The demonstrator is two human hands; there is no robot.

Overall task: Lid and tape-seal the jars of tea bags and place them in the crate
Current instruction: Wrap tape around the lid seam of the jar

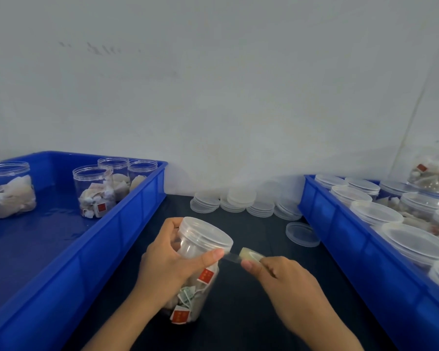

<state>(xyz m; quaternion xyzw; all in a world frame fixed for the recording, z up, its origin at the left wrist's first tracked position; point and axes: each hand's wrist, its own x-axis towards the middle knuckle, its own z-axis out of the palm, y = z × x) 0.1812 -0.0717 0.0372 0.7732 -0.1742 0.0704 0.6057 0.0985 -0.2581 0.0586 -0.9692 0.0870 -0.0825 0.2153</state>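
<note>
Here the jar in hand (195, 269) sits between the two crates, tilted toward the right above the dark tabletop (264, 300), its lid (205, 231) already on and tea bags (185, 297) heaped in its lower half. Our left hand (162, 264) wraps the body from the left, fingers curled round the far side and the thumb pressed flat just under the lid's rim; we read that thumb as pinning the free end of the tape (232, 257) against the seam so it cannot lift. Our right hand (284, 279) grips the small tape roll (251, 254) close beside the jar, a short clear strip stretched taut between roll and thumb. The tilt probably brings the lid seam up toward us and lets the jar turn under the tape. Sealing looks barely begun; how far the strip runs round the back we cannot tell. Outward: spare lids (238, 201) lie stacked and loose at the far edge of the table, within reach for capping. The left crate (127, 224) holds four open, unlidded jars (94, 191) of tea bags, apparently the waiting stock. The right crate (340, 224) is packed with lidded jars (375, 211), one more lying on top at the back, so we judge it the destination, set on the roll-hand side.
</note>
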